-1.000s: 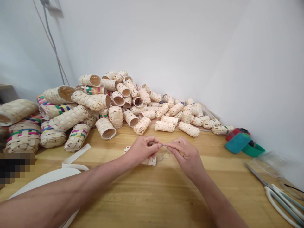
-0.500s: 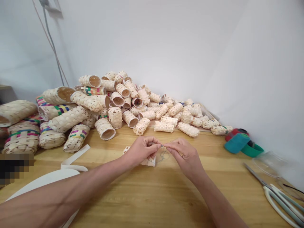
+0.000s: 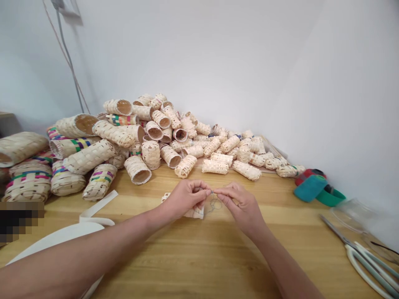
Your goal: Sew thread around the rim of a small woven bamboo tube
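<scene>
My left hand (image 3: 190, 195) and my right hand (image 3: 238, 201) meet over the middle of the table, fingertips almost touching. Both are closed in a pinch on a thin blue-grey thread (image 3: 215, 204), whose loose loops hang between them. Whether a needle is in the fingers is too small to tell. Beneath my left hand lies a small woven basket (image 3: 197, 212) of pale strips, mostly hidden by the hand, with the thread trailing to its right end.
A large heap of woven baskets (image 3: 151, 153) stands against the wall. At left lies a roll of white strip (image 3: 62, 241). On the right are scissors (image 3: 358, 249), a teal roll (image 3: 310, 187), a green ring-shaped piece (image 3: 332, 201) and glasses (image 3: 382, 247).
Almost nothing differs. My hands stay pinched together in the same place, and the thread loops between them have shifted slightly.
</scene>
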Demonstrator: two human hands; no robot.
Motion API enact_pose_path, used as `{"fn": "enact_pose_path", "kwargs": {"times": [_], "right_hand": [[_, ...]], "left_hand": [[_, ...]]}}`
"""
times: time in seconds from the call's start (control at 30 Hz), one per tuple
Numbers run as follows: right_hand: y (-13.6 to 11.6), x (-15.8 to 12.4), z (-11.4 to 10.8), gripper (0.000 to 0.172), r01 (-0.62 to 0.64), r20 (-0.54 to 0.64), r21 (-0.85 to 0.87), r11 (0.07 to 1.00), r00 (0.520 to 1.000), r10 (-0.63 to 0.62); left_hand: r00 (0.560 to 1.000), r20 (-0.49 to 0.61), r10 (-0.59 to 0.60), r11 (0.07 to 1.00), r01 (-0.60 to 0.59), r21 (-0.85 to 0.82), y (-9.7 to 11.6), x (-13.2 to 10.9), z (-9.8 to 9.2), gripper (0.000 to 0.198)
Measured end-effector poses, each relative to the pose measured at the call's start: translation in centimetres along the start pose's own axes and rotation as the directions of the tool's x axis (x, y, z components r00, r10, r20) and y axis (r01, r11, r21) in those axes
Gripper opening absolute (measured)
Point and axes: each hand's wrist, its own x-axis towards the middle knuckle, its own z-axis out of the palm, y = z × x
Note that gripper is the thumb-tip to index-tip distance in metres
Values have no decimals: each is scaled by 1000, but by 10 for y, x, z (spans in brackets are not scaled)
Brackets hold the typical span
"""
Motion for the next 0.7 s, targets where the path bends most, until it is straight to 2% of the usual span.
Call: {"fn": "enact_pose_path", "kwargs": {"times": [0.2,0.43,0.7], "right_hand": [[-1,0,3,12,-117,3,102,988,993,118],[-3,2,4,20,-276,9,238,931,959,282],[1,2,3,24,-327,35,296,898,943,332]], "left_hand": [[1000,24,6,1000,-7,23,0,0,0,27],[1000,14,12,999,-13,52,0,-1,1,27],[999,30,40,999,-40,29,-1,0,-1,27]]}}
